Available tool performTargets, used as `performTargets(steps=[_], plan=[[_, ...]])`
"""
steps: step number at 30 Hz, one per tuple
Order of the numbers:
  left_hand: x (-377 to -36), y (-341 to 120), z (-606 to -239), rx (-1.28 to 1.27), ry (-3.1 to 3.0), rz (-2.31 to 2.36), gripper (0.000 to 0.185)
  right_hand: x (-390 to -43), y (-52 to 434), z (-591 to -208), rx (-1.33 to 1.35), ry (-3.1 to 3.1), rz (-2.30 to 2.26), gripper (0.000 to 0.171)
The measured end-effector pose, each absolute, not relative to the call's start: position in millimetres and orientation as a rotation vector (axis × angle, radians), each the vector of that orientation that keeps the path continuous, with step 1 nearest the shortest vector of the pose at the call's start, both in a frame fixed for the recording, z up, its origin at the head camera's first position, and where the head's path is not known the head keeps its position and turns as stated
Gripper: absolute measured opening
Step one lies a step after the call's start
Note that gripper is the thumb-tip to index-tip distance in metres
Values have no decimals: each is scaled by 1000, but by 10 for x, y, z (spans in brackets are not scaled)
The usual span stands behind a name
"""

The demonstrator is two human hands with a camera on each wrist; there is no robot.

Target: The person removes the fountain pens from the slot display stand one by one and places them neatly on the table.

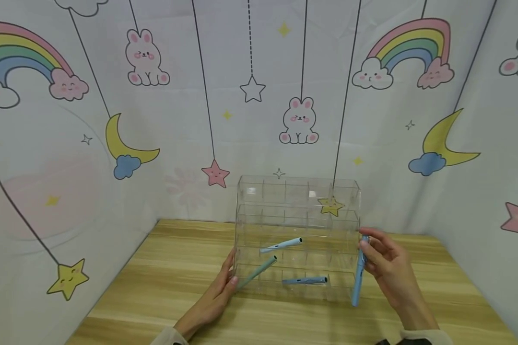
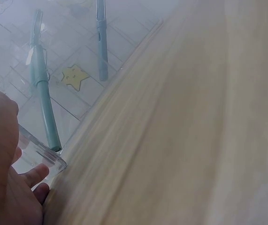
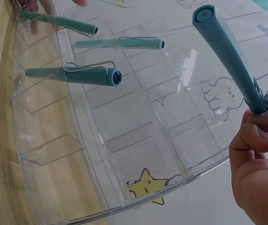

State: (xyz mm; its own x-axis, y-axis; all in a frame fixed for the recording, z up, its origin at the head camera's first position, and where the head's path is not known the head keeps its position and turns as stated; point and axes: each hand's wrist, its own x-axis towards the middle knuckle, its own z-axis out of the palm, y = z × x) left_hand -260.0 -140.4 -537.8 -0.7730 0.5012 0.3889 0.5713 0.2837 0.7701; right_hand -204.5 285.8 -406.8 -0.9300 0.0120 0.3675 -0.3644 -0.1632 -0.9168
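A clear tiered pen rack [image 1: 297,211] stands on the table. My left hand [image 1: 213,292] holds its lower left side, with the thumb by the front corner and the other fingers along the side wall. In my right hand [image 1: 390,266], a blue pen [image 1: 359,278] is pinched between thumb and fingers, tilted beside the rack's right edge. Three pens lie in the rack: a pale blue pen [image 1: 281,245] on a middle tier, a green pen [image 1: 256,272] slanting at the lower left, and a darker blue pen [image 1: 304,280] on the lowest tier.
The wood-grain table [image 1: 172,258] runs under the rack. Behind and at both sides hangs a white cloth [image 1: 185,124] printed with rabbits, stars, moons and rainbows. Thin clear dividers [image 3: 54,150] split the rack's tiers into compartments.
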Motion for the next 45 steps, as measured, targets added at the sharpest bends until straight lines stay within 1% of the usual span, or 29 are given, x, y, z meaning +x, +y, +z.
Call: performTargets(steps=[7, 14, 16, 20, 22, 29, 45], plan=[[-2608, -1403, -5393, -1019, -2468, -1525, 71, -2028, 2891, -4055, 349, -1931, 2101, 34], [-2611, -1409, -5391, -1008, -2463, -1538, 71, -2050, 2965, -4050, 303, -2035, 2006, 42], [-2613, -1410, -5390, -1008, -2461, -1535, 71, -2052, 2986, -4053, 284, -2052, 2003, 37], [-2612, -1408, -5401, -1007, -2445, -1512, 71, -2048, 2995, -4063, 244, -2031, 2025, 22], [-2611, -1409, -5407, -1004, -2441, -1515, 71, -2049, 2995, -4068, 227, -2019, 2033, 19], [-2619, -1403, -5401, -1007, -2445, -1542, 71, -2035, 3036, -4060, 193, -2025, 2030, 21], [-2627, -1403, -5410, -1000, -2446, -1540, 72, -2051, 3103, -4068, 147, -2009, 2018, 19]])
